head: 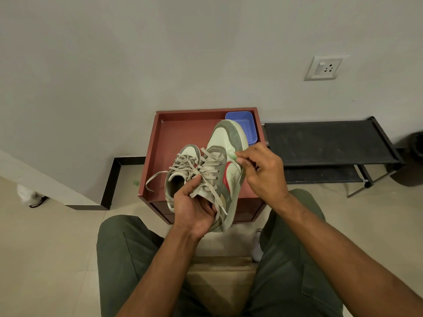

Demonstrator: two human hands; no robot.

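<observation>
Left grip [194, 205] clasps sneakers [220, 143], right [261, 171] cloth [232, 156].

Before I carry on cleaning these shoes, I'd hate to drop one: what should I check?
1. Left hand grips the pair of grey-and-white sneakers: ok.
2. Right hand pinches the small green piece against the taller sneaker's side: ok.
3. Beige laces tucked away: not ok, one end dangles.
4. Blue plastic tub close by on the red-brown cabinet top: ok.
5. Tub's contents: cannot tell.
</observation>
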